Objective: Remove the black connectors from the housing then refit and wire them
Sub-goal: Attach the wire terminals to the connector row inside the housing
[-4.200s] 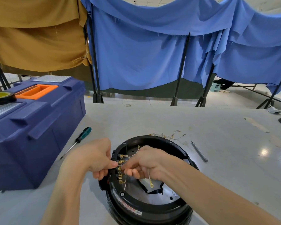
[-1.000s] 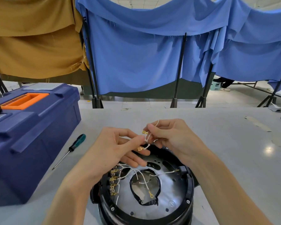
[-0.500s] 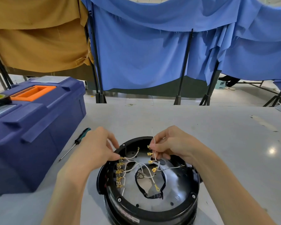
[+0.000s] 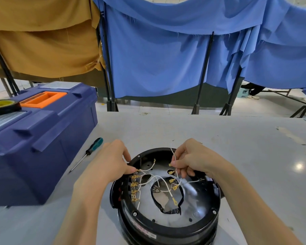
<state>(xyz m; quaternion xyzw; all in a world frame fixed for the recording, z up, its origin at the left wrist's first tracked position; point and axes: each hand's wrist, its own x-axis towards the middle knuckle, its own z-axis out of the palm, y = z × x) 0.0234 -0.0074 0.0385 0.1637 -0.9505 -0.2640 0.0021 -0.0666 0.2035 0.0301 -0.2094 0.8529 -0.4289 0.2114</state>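
At housing [image 4: 166, 225] left rim, brass terminal [image 4: 137, 170] pinched by left hand [image 4: 111, 163], fingers curled; white wires [image 4: 173, 156] held bunched in curled right hand [image 4: 193, 160].

The grey counter [image 4: 219, 138] carries a dark blue toolbox [image 4: 51, 138] at the left. An orange handle [image 4: 42, 99] is recessed in the toolbox lid, and a roll of tape [image 4: 2, 106] with a yellow core lies flat on the lid at its left end. A screwdriver [image 4: 90, 151] with a teal-and-black grip lies on the counter just beside the toolbox, tip towards the viewer. Behind the counter, blue cloth [image 4: 157, 64] and tan cloth [image 4: 42, 41] hang from black poles [image 4: 203, 71]. A pale stool [image 4: 244, 92] stands on the floor at far right.
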